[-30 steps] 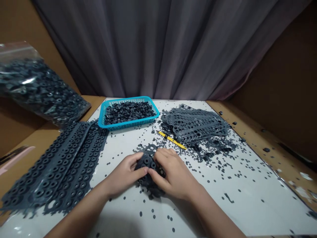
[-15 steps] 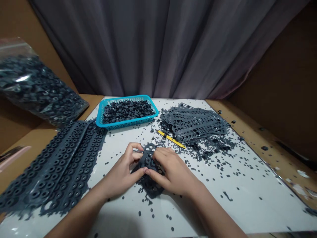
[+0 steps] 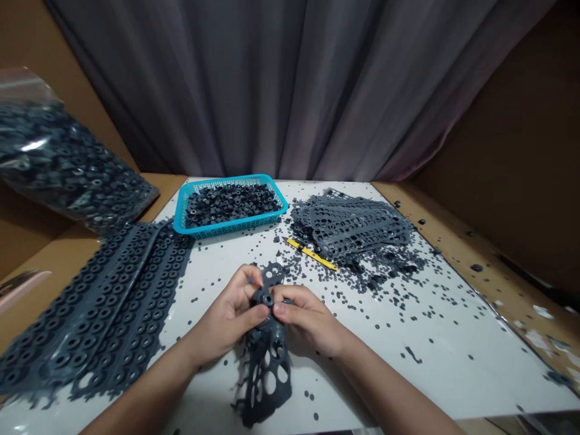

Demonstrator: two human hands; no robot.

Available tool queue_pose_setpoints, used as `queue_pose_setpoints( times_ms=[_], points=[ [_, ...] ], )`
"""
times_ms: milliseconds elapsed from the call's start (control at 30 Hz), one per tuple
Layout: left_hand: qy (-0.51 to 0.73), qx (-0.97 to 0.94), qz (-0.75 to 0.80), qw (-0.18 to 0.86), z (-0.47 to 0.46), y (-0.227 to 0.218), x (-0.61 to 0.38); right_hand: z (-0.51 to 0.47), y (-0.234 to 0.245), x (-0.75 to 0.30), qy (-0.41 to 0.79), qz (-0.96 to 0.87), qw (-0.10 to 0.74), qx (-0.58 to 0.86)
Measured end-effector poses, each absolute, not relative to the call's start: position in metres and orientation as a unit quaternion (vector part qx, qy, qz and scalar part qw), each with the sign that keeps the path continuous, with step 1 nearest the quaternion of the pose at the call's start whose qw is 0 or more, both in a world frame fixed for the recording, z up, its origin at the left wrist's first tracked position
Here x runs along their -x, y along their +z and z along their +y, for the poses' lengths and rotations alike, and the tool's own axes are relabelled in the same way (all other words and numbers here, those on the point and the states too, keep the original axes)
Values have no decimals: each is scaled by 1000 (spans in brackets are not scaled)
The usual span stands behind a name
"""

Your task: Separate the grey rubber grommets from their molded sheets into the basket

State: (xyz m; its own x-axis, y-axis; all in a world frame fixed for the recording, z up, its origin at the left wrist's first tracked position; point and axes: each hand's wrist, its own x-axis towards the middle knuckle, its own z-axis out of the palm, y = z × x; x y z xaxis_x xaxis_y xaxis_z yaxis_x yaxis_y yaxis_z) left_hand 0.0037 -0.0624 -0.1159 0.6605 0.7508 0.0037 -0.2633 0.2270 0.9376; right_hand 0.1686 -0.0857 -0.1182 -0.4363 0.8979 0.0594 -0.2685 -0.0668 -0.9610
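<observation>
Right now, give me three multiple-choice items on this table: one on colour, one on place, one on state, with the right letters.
1. What colour is the plastic basket? A turquoise B red C white
2. Where is the yellow tool? A in the left hand B on the white tabletop C in the basket
3. What state is the punched rubber sheet in? A lying flat B bagged C held up by both hands

1 A: its rim shows turquoise.
2 B: it lies beside the stack of punched sheets.
3 C: the left hand and right hand grip its upper end.

A dark gray rubber sheet (image 3: 265,356) full of round holes hangs down, pinched near its top by the left hand (image 3: 226,317) and right hand (image 3: 308,320).
</observation>
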Motion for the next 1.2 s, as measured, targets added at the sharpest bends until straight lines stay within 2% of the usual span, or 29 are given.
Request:
queue_pose_setpoints(
  times_ms=[100, 267, 367, 467, 533, 700, 867, 933, 1033, 1200],
  points=[
    [373, -453, 198, 785, -64, -115, -8, -87, -120, -159, 701, -438, 493, 273],
    [410, -386, 197, 803, -64, -113, -9, -81, -114, -161, 711, -374, 525, 282],
    [422, -393, 240, 781, -62, -116, -8, -76, -108, -175, 662, -378, 573, 301],
    [392, -453, 300, 742, -61, -119, -6, -74, -105, -187, 556, -467, 599, 337],
    [371, -499, 335, 708, -62, -120, -5, -76, -104, -190, 468, -571, 551, 389],
    [305, -631, 343, 626, -65, -118, -3, -83, -105, -182, 294, -770, 339, 453],
    [267, -718, 342, 544, -63, -113, -2, -82, -106, -178, 245, -804, 261, 474],
    [264, -717, 342, 547, -62, -112, -3, -81, -106, -179, 254, -811, 265, 456],
    [280, -655, 338, 616, -62, -113, -5, -83, -108, -177, 319, -784, 318, 427],
    [336, -497, 261, 756, -65, -119, -10, -85, -117, -165, 578, -566, 465, 360]
  ],
)
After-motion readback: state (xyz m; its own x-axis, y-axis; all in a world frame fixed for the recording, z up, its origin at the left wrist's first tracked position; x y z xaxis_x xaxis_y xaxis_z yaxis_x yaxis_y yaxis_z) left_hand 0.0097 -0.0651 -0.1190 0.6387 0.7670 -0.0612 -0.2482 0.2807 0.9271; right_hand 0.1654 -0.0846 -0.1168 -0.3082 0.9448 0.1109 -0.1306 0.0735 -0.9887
